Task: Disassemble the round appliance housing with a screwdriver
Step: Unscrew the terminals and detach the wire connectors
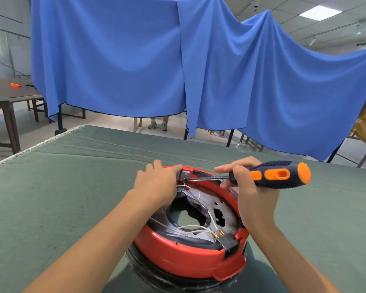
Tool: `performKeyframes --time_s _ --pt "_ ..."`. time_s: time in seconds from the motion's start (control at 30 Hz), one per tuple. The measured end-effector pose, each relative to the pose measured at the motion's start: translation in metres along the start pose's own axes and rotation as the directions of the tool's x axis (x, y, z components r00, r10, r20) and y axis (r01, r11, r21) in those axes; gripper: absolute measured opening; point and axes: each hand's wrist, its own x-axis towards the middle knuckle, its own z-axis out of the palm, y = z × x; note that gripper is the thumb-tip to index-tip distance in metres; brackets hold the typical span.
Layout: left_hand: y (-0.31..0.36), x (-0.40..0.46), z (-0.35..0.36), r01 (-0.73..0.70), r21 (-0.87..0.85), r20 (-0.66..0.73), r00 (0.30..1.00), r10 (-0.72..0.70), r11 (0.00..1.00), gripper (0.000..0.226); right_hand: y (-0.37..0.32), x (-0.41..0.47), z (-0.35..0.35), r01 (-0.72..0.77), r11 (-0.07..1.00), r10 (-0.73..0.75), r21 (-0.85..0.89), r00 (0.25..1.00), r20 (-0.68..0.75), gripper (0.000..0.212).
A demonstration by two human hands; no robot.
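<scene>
Gripping the screwdriver (270, 175), the right hand (244, 182) should press its tip square into the screw while the left hand (156, 180), fingers flat, steadies the housing (188, 259).

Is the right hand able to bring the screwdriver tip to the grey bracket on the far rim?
Probably yes: the right hand holds the screwdriver, its shaft runs unobstructed to the grey bracket, beside the left hand.

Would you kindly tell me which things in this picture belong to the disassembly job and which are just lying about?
Part of the job:
- red round housing
- screwdriver, gripped by the right hand
- grey bracket at the tip
- left hand, steadying the rim

Just lying about:
- orange tool on the far table
- blue cloth hung behind
</scene>
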Motion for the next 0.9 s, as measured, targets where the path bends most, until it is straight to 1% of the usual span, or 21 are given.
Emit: performKeyframes --time_s 0.1,0.17,0.23,0.37,0.43,0.5,0.63,0.77,0.9 --pt "0.000 -0.001 0.002 -0.012 -0.003 -0.034 0.999 0.012 1.000 0.061 0.002 -0.002 -0.004 -0.053 0.998 0.051 0.024 0.997 0.062 0.017" --pt "-0.001 -0.001 0.001 -0.028 -0.004 -0.037 0.999 0.028 1.000 0.060 0.002 -0.001 -0.004 -0.108 0.991 0.104 0.074 0.993 0.061 0.016" --pt "-0.002 -0.001 0.001 -0.034 -0.015 -0.035 0.999 0.034 0.999 0.061 0.001 0.004 -0.003 -0.144 0.981 0.141 0.131 0.989 0.035 0.015" --pt "-0.003 -0.001 0.001 -0.027 -0.010 -0.044 0.999 0.027 1.000 0.063 0.000 0.024 0.008 -0.121 0.978 0.132 0.172 0.990 -0.057 0.017" --pt "-0.002 -0.002 0.000 -0.013 -0.002 -0.053 0.999 0.013 1.000 0.062 0.000 0.036 0.016 -0.132 0.974 0.152 0.185 0.984 -0.093 0.018" --pt "-0.002 -0.002 0.000 -0.006 0.007 -0.061 0.998 0.006 1.000 0.058 -0.002 0.047 0.024 -0.146 0.973 0.167 0.179 0.980 -0.108 0.020" --pt "-0.002 -0.003 -0.001 -0.011 0.023 -0.068 0.998 0.012 1.000 0.053 -0.005 0.068 0.040 -0.158 0.978 0.169 0.139 0.983 -0.071 0.017" --pt "-0.002 -0.005 -0.002 -0.016 0.011 -0.069 0.997 0.017 1.000 0.052 -0.004 0.089 0.051 -0.241 0.968 0.247 0.076 0.966 -0.081 0.017" --pt "-0.003 -0.005 -0.003 -0.025 -0.004 -0.072 0.997 0.025 1.000 0.050 0.002 0.104 0.051 -0.347 0.935 0.355 0.077 0.922 -0.154 0.018"
